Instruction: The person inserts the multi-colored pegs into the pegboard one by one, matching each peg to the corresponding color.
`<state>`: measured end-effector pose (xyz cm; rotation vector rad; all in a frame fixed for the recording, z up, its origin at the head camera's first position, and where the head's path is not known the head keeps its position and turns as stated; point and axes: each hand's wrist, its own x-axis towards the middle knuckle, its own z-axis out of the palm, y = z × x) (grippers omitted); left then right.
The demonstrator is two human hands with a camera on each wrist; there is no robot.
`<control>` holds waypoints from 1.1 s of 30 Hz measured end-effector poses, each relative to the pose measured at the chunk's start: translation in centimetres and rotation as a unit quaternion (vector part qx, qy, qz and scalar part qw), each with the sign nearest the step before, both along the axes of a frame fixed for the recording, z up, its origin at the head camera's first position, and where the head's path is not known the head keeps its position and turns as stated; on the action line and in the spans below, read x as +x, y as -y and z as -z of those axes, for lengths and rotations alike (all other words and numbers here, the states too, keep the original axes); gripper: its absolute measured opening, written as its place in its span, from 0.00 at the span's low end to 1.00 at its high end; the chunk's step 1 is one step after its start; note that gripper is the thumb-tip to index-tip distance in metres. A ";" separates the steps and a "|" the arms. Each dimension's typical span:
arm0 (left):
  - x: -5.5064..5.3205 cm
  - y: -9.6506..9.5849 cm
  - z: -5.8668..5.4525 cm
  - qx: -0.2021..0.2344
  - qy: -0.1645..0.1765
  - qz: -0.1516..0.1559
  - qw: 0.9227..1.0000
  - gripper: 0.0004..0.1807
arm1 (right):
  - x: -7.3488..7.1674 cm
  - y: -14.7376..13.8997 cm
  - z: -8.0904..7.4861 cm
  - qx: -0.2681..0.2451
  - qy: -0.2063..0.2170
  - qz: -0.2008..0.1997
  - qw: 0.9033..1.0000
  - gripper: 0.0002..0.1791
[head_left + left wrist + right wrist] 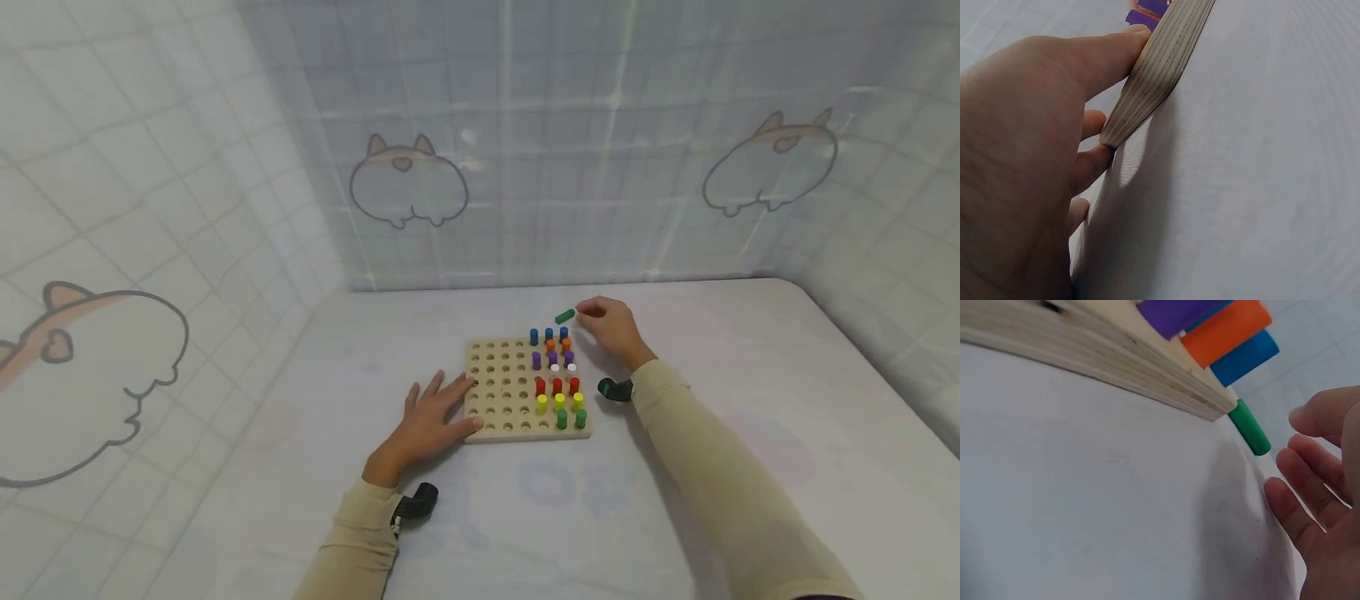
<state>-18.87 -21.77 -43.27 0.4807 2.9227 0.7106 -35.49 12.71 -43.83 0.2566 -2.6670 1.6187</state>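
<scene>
A wooden pegboard [498,389] lies flat, its right-hand columns holding upright pegs in rows: blue [534,337], orange [566,344], purple [536,361], white [572,368], red [541,387], yellow [542,404] and green [562,419]. My left hand [423,425] rests at its left edge with fingers spread, the thumb [1107,59] on the upper edge in the left wrist view. Just past the far right corner lies a loose green peg [565,317]. My right hand [611,329] is beside it, fingers loosely bent; a gap separates them from the peg [1250,428] in the right wrist view.
The board sits on a white-covered table [675,308]. A tiled-pattern curtain [555,233] with cartoon animals rises behind, and similar sheeting [187,250] closes the left side. Each wrist carries a black camera mount, one near the left sleeve [418,502], one beside the right sleeve [615,389].
</scene>
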 end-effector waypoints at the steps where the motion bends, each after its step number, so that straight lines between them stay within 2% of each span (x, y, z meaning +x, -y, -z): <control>1: 0.0 -0.1 0.0 0.001 -0.001 -0.001 1.000 0.44 | -0.1 -0.1 0.0 0.003 0.003 -0.002 1.000 0.15; 11: 0.1 -0.5 0.3 -0.004 0.006 0.000 1.000 0.44 | -1.2 0.1 -0.2 0.074 0.017 -0.021 0.997 0.14; 18: 0.5 0.4 0.2 -0.011 -0.003 -0.011 1.000 0.44 | -2.0 1.6 0.5 0.088 0.018 -0.051 0.995 0.15; 24: 1.0 0.7 0.7 -0.008 0.001 -0.013 1.000 0.44 | -1.9 2.4 1.1 0.116 -0.016 -0.076 0.990 0.16; 28: 0.8 0.9 0.5 -0.009 -0.007 -0.010 1.000 0.44 | -2.2 2.8 0.7 0.142 -0.043 -0.077 0.986 0.16; 33: 0.7 1.3 0.2 -0.019 -0.006 -0.013 1.000 0.44 | -2.3 3.3 0.7 0.167 -0.056 -0.073 0.982 0.14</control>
